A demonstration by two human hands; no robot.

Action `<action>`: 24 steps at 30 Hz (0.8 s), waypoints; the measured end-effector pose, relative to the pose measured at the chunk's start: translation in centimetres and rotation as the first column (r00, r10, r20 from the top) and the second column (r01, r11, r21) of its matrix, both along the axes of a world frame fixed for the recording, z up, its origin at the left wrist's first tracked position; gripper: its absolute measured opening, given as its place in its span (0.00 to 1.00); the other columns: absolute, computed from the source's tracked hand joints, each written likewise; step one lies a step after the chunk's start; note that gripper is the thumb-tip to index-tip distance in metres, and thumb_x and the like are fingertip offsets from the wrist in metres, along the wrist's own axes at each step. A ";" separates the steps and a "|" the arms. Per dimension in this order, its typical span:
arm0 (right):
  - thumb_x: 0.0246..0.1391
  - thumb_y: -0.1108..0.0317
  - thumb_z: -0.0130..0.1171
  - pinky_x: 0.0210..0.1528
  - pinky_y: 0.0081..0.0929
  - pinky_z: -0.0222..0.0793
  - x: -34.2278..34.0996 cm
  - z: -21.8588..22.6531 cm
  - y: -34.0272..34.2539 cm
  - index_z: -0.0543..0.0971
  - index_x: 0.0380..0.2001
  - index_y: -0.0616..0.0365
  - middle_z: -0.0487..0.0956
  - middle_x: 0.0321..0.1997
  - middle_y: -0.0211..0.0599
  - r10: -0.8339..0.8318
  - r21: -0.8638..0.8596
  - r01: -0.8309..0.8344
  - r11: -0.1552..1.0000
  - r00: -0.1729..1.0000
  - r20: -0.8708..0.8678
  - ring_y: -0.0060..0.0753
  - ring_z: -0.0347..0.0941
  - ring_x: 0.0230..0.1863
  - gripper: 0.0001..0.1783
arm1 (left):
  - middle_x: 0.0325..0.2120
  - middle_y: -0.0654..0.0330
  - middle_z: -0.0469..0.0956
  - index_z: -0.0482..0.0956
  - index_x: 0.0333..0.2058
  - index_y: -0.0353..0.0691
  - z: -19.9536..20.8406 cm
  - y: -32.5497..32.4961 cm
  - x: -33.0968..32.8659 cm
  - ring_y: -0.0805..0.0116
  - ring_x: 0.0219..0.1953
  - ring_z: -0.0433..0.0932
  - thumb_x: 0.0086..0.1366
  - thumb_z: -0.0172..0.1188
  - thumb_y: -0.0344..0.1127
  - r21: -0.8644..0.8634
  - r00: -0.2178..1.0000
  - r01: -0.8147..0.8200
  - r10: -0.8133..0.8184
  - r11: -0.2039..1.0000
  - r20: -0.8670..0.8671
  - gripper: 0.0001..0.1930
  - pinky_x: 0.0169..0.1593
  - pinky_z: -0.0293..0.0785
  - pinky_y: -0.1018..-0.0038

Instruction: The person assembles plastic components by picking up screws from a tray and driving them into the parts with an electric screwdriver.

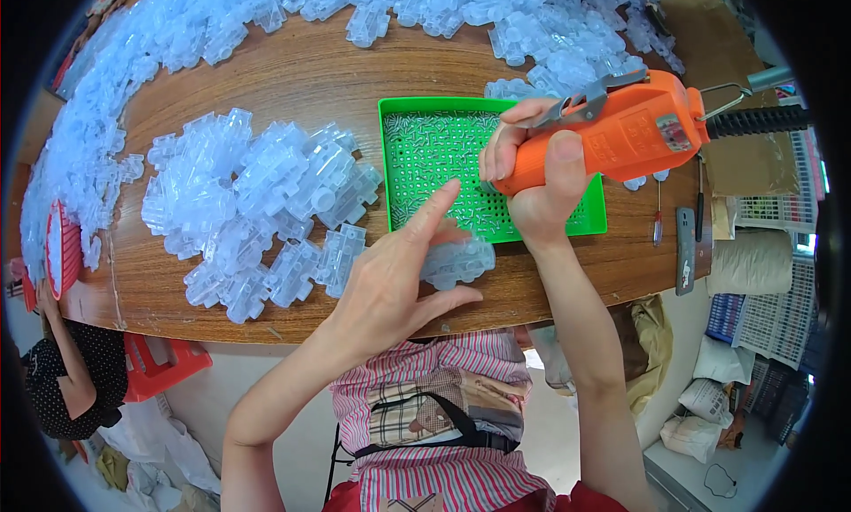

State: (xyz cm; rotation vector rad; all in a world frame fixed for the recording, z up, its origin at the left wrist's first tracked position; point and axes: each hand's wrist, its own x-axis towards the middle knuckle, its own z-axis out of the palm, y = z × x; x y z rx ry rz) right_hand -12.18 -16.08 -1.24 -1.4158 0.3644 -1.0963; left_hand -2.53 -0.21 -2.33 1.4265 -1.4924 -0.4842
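My right hand is wrapped round an orange electric screwdriver, thumb along its top, above the right half of a green perforated tray. The tool's nose points down-left, its bit hidden by my fingers. Many small silver screws lie scattered in the tray. My left hand has its fingers and thumb spread apart at the tray's lower left. A clear plastic casing lies between its thumb and fingers, partly hidden; whether they touch it I cannot tell.
Left of the tray is a heap of clear casings; a larger heap curves along the far and left edges. A small screwdriver and a grey phone-like device lie at right. A black coiled cord runs rightward. Another person's arm is at far left.
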 end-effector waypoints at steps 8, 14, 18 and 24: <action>0.54 0.36 0.52 0.23 0.25 0.63 -0.6 0.4 0.3 0.70 0.46 0.63 0.67 0.17 0.32 0.068 -0.022 -0.068 0.997 0.998 -0.004 0.25 0.63 0.19 0.37 | 0.39 0.56 0.82 0.52 0.65 0.39 -0.3 0.0 0.0 0.57 0.46 0.80 0.46 0.75 0.34 0.084 1.000 -0.003 0.005 0.996 -0.015 0.50 0.49 0.74 0.66; 0.49 0.26 0.51 0.23 0.27 0.63 -4.5 7.2 5.0 0.67 0.52 0.57 0.69 0.19 0.29 0.267 -0.097 -0.255 0.962 0.953 0.142 0.28 0.66 0.21 0.45 | 0.38 0.56 0.82 0.56 0.63 0.41 -0.3 -0.2 -0.2 0.55 0.42 0.80 0.46 0.74 0.34 0.051 0.996 -0.004 0.009 0.999 -0.087 0.47 0.45 0.76 0.66; 0.55 0.66 0.61 0.33 0.36 0.68 -3.8 6.9 7.7 0.74 0.44 0.59 0.75 0.23 0.36 0.284 -0.030 -0.283 0.959 0.955 0.090 0.35 0.70 0.26 0.15 | 0.38 0.57 0.81 0.58 0.61 0.42 -1.0 0.4 0.2 0.54 0.41 0.79 0.46 0.72 0.33 0.085 0.995 -0.014 0.023 0.996 -0.102 0.44 0.44 0.76 0.65; 0.50 0.28 0.51 0.26 0.30 0.65 -3.5 5.8 6.8 0.67 0.46 0.58 0.70 0.21 0.33 0.327 -0.202 -0.319 0.926 0.945 0.004 0.31 0.67 0.23 0.41 | 0.38 0.57 0.81 0.59 0.60 0.42 -0.8 -0.2 0.0 0.54 0.41 0.80 0.47 0.70 0.33 0.011 0.996 0.009 -0.008 1.000 -0.089 0.41 0.43 0.77 0.64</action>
